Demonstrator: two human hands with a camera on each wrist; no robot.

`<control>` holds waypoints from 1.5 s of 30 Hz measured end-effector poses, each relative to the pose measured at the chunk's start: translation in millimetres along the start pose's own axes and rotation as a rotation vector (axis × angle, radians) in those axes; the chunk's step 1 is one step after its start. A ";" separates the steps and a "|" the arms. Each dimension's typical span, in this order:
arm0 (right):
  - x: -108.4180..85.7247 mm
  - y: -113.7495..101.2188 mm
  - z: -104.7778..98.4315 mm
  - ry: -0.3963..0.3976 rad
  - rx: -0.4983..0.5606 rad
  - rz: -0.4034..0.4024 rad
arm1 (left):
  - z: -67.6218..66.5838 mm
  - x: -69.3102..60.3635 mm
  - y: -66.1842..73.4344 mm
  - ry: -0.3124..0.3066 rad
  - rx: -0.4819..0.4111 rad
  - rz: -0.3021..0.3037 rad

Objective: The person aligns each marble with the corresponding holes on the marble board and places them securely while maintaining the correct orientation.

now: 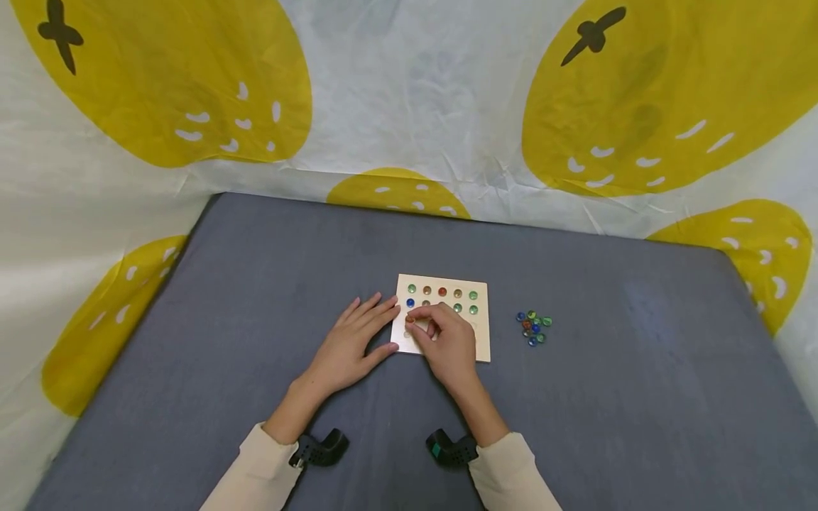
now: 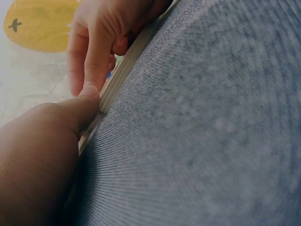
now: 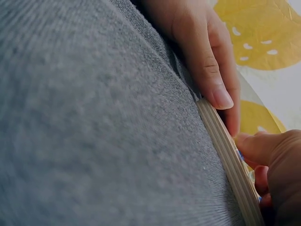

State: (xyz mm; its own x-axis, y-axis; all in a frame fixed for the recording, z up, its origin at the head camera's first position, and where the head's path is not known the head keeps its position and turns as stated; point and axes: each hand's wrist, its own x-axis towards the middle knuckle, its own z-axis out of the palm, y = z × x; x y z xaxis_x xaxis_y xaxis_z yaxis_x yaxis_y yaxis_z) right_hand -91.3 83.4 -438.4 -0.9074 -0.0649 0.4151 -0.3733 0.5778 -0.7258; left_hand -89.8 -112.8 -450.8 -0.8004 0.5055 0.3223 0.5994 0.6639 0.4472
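Observation:
A pale wooden board (image 1: 482,341) with rows of round hollows lies on the cloth; glass marbles in green, amber, red and blue sit in its two far rows. My right hand (image 1: 450,344) is over the board, pinching an amber marble (image 1: 410,320) between thumb and index finger at the third row's left end. With fingers spread, my left hand (image 1: 351,348) rests at the board's left edge, fingertips touching it. In the right wrist view, the left hand (image 3: 202,52) touches the board's corner (image 3: 225,146); the right hand's (image 3: 277,160) pinched marble is hidden there.
A loose cluster of blue, green and amber marbles (image 1: 535,327) lies on the grey cloth (image 1: 607,397) to the right of the board. Behind the table hangs a white curtain (image 1: 415,92) with large yellow fruit shapes. Black devices are strapped at both wrists.

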 end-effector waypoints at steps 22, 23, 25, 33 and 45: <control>-3.5 1.0 4.3 0.011 -0.069 0.032 | 4.3 -2.8 -1.2 0.000 -0.019 0.009; -3.2 0.8 4.3 0.014 -0.067 0.028 | 4.1 -2.7 -1.2 0.002 -0.021 0.010; -2.1 0.8 4.2 0.013 -0.066 0.022 | 3.5 -2.2 -1.3 0.006 -0.021 0.012; 0.0 0.7 2.6 0.010 -0.070 0.023 | 2.6 0.3 -1.6 0.024 -0.020 0.026; -1.1 0.9 2.6 0.007 -0.074 -0.003 | 2.3 0.1 -1.5 0.024 -0.015 0.024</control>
State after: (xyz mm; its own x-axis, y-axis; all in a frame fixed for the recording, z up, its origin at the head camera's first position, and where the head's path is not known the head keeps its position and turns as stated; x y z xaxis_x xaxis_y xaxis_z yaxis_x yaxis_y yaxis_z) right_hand -91.1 81.8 -441.0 -0.9051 -0.0611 0.4208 -0.3602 0.6361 -0.6824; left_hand -90.7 -112.4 -453.3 -0.7858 0.5078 0.3529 0.6184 0.6434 0.4511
